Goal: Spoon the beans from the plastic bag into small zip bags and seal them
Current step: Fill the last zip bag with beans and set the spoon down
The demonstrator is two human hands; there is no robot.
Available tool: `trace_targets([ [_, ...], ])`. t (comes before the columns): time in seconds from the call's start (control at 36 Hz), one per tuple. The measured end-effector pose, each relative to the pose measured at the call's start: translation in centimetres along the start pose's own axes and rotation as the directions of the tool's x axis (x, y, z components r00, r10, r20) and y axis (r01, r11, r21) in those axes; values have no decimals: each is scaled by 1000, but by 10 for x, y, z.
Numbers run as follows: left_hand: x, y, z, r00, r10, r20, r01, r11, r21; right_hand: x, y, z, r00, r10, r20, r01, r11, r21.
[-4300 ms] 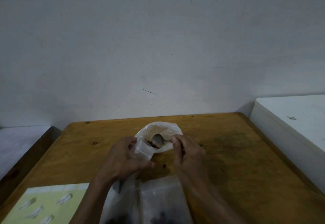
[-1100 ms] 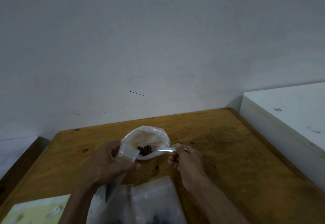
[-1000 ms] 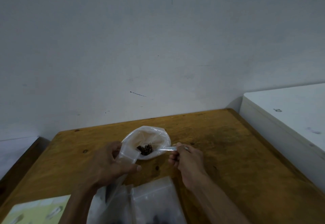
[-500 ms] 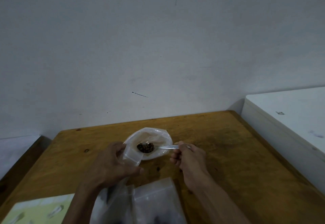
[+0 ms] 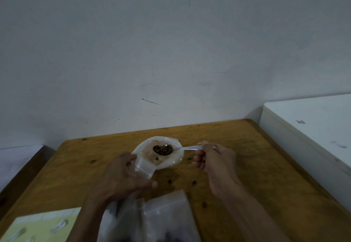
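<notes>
A clear plastic bag [image 5: 175,157] lies open on the wooden table [image 5: 256,175]. My right hand [image 5: 212,158] pinches the handle of a metal spoon [image 5: 188,148]. Its bowl, heaped with dark beans [image 5: 163,149], hovers over the bag's mouth. My left hand [image 5: 121,177] grips a small clear zip bag [image 5: 143,168] just left of and below the spoon, its mouth turned up towards the plastic bag.
Two clear zip bags [image 5: 167,217] holding dark beans lie at the near edge between my forearms. A pale green sheet [image 5: 38,226] lies at the near left. A few loose beans [image 5: 170,180] dot the table. A white box [image 5: 311,133] stands at the right.
The spoon has risen out of the plastic bag with a load of beans and shifted slightly right. My left hand keeps its hold on the small zip bag.
</notes>
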State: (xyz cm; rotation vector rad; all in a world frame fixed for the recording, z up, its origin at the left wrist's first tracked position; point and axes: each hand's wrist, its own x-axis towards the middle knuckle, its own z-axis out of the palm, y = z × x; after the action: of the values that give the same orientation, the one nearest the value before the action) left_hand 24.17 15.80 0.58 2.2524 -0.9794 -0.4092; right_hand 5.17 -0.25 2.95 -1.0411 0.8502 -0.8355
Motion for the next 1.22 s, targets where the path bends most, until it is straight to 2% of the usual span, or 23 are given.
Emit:
trace_targets([
  [0.17,-3,4,1,999,25,-29,-23,997,76,-3,-9,3,999,-31,42,31,999,-18],
  [0.31,-3,4,2,999,16,-39,-15,1000,21,-6,-11,6,997,-36,63,37,999,-24],
  [0.64,8,14,7,996,59,-61,-57,998,30,-3,-5,13,994,-85,68,95,982,-165],
  [0.69,10,14,9,996,61,-66,-59,998,31,-5,-4,15,984,-128,124,150,971,-186],
  [0.75,11,14,12,994,74,-74,-71,996,45,-8,-2,16,948,-224,225,280,923,-264],
  [0.81,12,17,16,993,68,-96,-63,996,61,-9,0,17,881,-347,321,455,807,-377],
  [0.86,13,21,18,991,51,-122,-44,997,66,-9,2,16,817,-453,357,572,714,-404],
  [0.94,14,24,19,989,26,-146,-19,998,53,-8,5,14,785,-532,317,619,668,-413],
  [1.22,10,22,18,991,41,-130,-36,999,40,-3,8,-4,871,-489,43,479,827,-296],
])
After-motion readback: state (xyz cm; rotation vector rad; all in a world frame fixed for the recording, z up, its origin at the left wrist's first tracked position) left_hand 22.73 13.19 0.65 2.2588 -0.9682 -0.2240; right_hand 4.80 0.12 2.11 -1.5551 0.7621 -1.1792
